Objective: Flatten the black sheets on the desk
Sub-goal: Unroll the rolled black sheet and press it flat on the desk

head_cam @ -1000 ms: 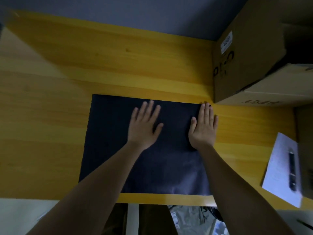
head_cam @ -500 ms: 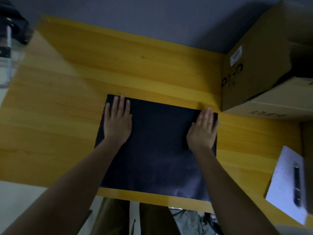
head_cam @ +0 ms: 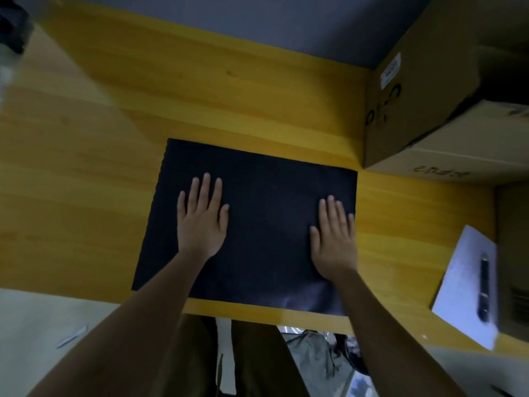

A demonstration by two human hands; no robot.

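A black sheet [head_cam: 266, 213] lies flat on the yellow wooden desk [head_cam: 86, 173], reaching close to the desk's near edge. My left hand [head_cam: 201, 219] rests palm down on the sheet's left half, fingers stretched and slightly apart. On the sheet's right side, near its right edge, my right hand [head_cam: 333, 239] presses palm down with fingers together. Neither hand holds anything. A faint shiny crease shows at the sheet's near right corner.
A large cardboard box [head_cam: 423, 90] stands at the back right, close to the sheet's far right corner. A white paper [head_cam: 463, 285] with a dark pen [head_cam: 483, 290] on it lies at the right. A dark object [head_cam: 11, 27] sits at the far left.
Both hands have slid toward me along the sheet from its far edge. The left hand has also shifted a little right of the left edge.
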